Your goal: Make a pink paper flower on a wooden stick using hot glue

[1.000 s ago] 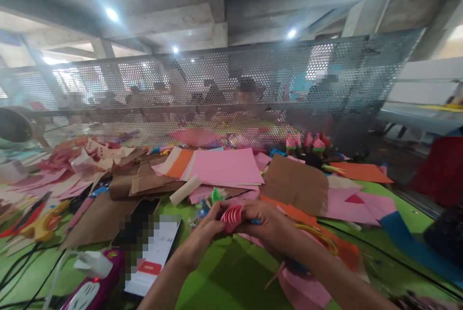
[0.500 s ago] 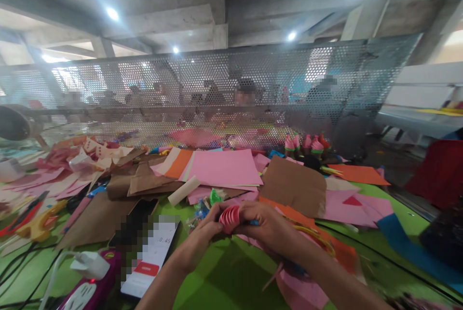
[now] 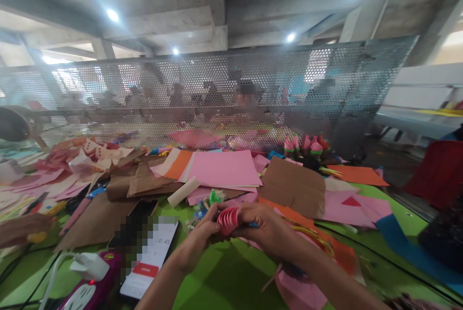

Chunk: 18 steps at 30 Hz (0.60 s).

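Note:
Between both hands is a small pink ridged piece (image 3: 227,221), its folds stacked like a swirl. My left hand (image 3: 204,230) grips its left side, thumb in front and fingers behind. On the other side, my right hand (image 3: 262,225) is closed on it with curled fingers. A bit of blue (image 3: 253,224) shows under the right fingers; what it belongs to is hidden. Just behind the left fingers lie a green piece (image 3: 214,197) and some clear plastic wrapping. Below my right forearm is a crumpled pink sheet (image 3: 298,288).
Another person's hand (image 3: 21,227) is at the left on a yellow glue gun (image 3: 38,237). A phone (image 3: 150,257), a purple power strip (image 3: 90,283) and cables lie front left. Pink sheets (image 3: 226,168) and brown sheets (image 3: 292,187) cover the back, before a perforated metal screen (image 3: 202,78).
Another person's hand has come in from the left and reached the glue gun. My hands stay nearly in place, the pink piece shifting slightly left.

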{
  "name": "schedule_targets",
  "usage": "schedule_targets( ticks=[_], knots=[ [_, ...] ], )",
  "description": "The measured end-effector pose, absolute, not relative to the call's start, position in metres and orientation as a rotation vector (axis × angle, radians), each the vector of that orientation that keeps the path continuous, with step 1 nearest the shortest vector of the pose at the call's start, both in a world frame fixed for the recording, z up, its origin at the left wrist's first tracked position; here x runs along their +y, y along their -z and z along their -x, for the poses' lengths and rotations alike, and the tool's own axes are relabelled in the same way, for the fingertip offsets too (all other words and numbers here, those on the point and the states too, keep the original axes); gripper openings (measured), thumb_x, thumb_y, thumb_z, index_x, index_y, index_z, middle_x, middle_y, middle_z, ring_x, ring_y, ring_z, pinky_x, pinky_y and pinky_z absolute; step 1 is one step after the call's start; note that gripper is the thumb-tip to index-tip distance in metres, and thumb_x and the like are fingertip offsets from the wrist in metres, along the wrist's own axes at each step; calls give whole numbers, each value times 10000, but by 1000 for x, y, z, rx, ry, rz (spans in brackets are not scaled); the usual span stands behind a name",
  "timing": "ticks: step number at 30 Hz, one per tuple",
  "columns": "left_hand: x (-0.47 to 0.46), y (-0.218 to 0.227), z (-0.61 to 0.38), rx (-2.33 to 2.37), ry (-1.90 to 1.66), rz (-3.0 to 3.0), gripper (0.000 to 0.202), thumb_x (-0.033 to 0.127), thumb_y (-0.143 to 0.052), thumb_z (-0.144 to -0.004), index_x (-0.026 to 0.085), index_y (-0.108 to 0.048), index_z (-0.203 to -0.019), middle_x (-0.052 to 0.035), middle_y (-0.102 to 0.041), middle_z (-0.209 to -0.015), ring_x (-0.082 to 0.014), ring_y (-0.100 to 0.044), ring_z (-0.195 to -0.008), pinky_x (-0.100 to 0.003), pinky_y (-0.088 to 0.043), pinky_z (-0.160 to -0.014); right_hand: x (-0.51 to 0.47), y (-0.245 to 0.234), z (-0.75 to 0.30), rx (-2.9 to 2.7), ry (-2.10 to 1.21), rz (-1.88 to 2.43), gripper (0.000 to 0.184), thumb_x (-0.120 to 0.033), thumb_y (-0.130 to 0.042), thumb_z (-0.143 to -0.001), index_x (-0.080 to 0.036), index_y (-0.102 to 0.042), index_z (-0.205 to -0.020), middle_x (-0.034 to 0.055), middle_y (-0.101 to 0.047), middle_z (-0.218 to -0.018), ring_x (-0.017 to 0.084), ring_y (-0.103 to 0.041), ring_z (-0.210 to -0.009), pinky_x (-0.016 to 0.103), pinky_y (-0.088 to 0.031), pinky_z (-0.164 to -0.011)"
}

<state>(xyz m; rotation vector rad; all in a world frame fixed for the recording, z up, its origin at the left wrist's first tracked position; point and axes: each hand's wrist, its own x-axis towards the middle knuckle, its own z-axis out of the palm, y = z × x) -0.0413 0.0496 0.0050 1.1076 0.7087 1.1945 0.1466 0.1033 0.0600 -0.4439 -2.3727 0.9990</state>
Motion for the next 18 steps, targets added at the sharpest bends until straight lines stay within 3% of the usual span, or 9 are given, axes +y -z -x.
schedule_targets(
  ticks=[18],
  knots=[
    [48,-11,42,616,-1190,-974,347,207,-533,-698,207,-546,-1045,-3,-560,-877,-126,-516,-718,-254,-407,-684,99,-67,-147,-2408,-991,494,200,-367,-652,-892,-214,-771,-943,43,-711,-937,194,-645,-913,294,-475,-871]
  ],
)
